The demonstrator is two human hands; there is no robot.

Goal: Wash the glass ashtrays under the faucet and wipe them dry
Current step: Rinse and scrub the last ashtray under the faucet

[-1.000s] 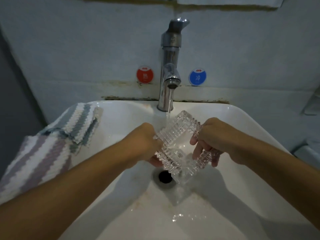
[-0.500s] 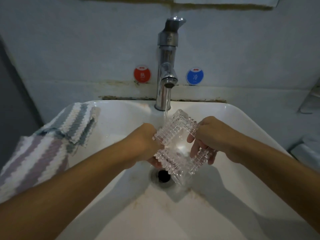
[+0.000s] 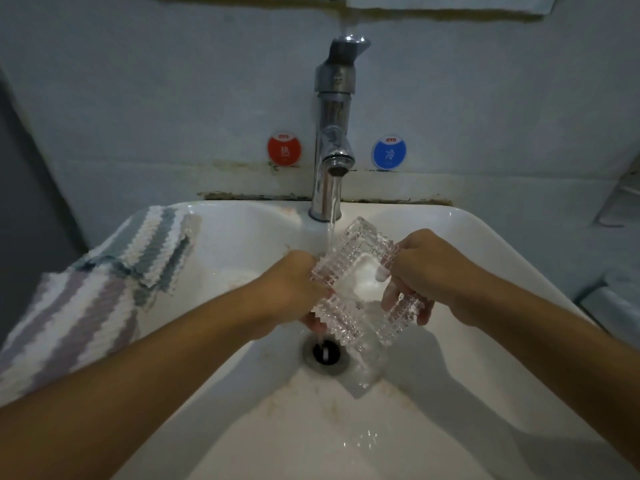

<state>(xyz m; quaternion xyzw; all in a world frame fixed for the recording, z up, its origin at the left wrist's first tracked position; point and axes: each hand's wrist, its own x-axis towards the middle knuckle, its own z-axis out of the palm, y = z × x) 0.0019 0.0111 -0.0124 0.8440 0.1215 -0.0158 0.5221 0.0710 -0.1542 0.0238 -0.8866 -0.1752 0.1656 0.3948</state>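
— Where's the ashtray [image 3: 360, 282]?
— Over the white sink [image 3: 467, 230], beneath the chrome faucet [image 3: 334, 133]: square, ribbed clear glass. My left hand [image 3: 298, 289] and right hand [image 3: 426, 268] each clasp a side.
— Cloth?
— Striped towel [image 3: 104, 292], left rim.

Ribbed square glass ashtray [image 3: 360, 282], tilted under faucet [image 3: 333, 133] stream

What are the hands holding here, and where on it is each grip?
One glass ashtray, held under the faucet stream: left hand grips its left ribbed edge, right hand its right edge, fingers curled underneath.
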